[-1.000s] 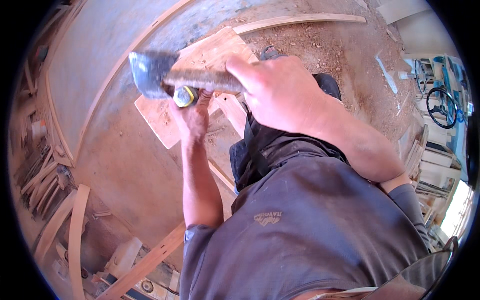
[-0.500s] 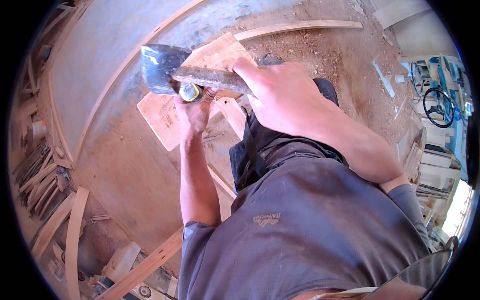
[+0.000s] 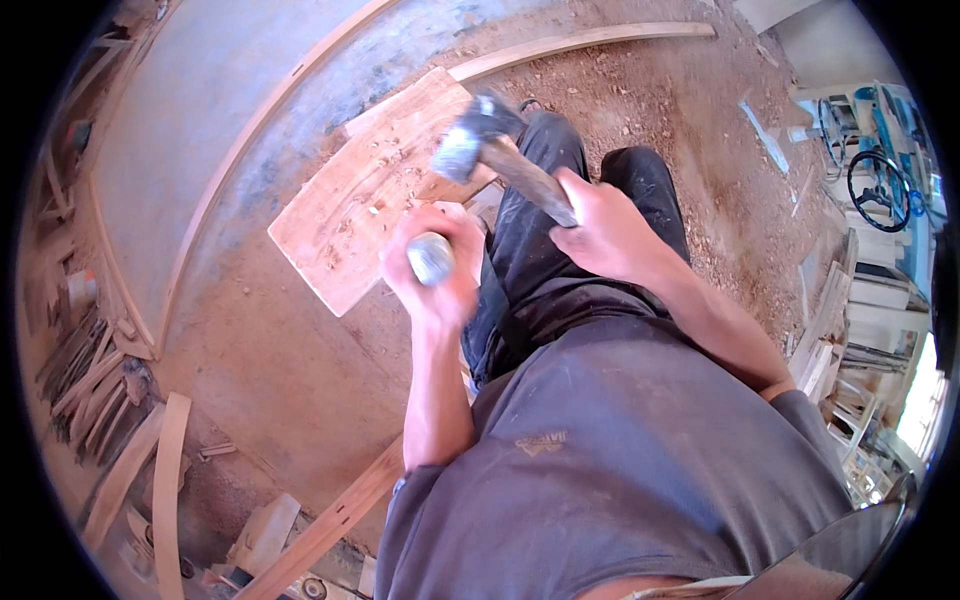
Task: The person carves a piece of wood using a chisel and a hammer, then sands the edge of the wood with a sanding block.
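Note:
My right hand [image 3: 610, 228] is closed round the wooden handle of a heavy steel-headed hammer [image 3: 478, 130], raised over my thigh. Its head is blurred by motion. My left hand [image 3: 450, 235] grips an upright tool with a rounded pale handle end [image 3: 431, 258], probably a chisel. Its lower end is hidden beneath the fist. Under and beyond that hand lies a thick, pale wooden board [image 3: 345, 225] strewn with shavings. A narrower piece of wood shows partly beside the left hand, mostly covered by it.
A long curved strip of timber [image 3: 225, 165] runs along the floor at left, and another [image 3: 590, 38] lies at the far side. Scrap wood [image 3: 90, 380] is piled at left. A beam [image 3: 330, 520] lies near my left elbow. A black steering wheel [image 3: 878, 203] stands at right.
The hammer has swung right and away from above the left hand. My left hand has shifted right and nearer me with the tool, uncovering more of the board and its shavings.

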A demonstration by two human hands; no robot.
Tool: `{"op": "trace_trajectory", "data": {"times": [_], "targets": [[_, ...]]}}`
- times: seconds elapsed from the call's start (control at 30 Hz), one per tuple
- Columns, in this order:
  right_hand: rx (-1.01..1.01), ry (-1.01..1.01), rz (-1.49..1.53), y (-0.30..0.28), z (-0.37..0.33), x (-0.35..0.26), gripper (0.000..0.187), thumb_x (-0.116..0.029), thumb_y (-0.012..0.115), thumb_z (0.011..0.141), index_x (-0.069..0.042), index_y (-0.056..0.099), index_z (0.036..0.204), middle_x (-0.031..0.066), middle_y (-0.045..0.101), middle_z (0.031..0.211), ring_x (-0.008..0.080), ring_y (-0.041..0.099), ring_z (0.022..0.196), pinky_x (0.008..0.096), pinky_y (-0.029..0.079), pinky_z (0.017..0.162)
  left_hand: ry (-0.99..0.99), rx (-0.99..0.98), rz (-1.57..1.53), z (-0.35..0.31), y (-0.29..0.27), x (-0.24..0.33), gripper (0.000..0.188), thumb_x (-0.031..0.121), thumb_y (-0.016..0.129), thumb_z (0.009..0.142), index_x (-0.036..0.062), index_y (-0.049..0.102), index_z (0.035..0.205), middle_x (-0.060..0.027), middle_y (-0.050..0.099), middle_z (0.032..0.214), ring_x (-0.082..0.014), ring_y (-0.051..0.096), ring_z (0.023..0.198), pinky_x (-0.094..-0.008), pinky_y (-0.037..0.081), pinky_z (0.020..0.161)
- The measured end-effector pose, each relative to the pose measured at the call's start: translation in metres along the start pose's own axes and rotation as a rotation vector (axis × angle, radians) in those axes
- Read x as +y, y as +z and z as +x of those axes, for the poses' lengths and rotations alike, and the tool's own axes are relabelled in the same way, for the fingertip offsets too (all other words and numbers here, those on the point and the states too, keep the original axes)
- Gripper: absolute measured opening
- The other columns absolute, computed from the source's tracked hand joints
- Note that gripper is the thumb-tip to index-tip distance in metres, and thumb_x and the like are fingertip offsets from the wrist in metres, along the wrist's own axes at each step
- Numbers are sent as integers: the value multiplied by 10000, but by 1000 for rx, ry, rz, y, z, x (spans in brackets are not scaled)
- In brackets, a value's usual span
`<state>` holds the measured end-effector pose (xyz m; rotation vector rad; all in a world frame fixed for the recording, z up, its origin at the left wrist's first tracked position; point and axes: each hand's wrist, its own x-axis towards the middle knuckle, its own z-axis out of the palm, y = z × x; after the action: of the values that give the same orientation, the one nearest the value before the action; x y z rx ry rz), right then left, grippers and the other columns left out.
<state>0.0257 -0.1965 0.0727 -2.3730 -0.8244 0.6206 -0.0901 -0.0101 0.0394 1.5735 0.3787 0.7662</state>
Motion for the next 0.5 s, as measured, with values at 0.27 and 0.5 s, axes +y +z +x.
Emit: {"op": "trace_trajectory", "data": {"times": [0.27,0.5], "targets": [[-134,558,673,6,-17,77,433,-9,707,792,22,559,1197,41,585,776,125,567,563,286,470,469,-567,-70,219,45,-14,0,219,220,811,873,25,710,874,1,642,719,-102,571,672,-286,448,598],[-150,637,828,14,5,119,469,3,693,792,69,525,1225,46,568,736,124,569,539,285,468,445,-946,-163,908,-30,-10,-117,802,543,907,703,-11,633,1215,-223,709,1153,-380,685,1081,-476,514,965]]}}
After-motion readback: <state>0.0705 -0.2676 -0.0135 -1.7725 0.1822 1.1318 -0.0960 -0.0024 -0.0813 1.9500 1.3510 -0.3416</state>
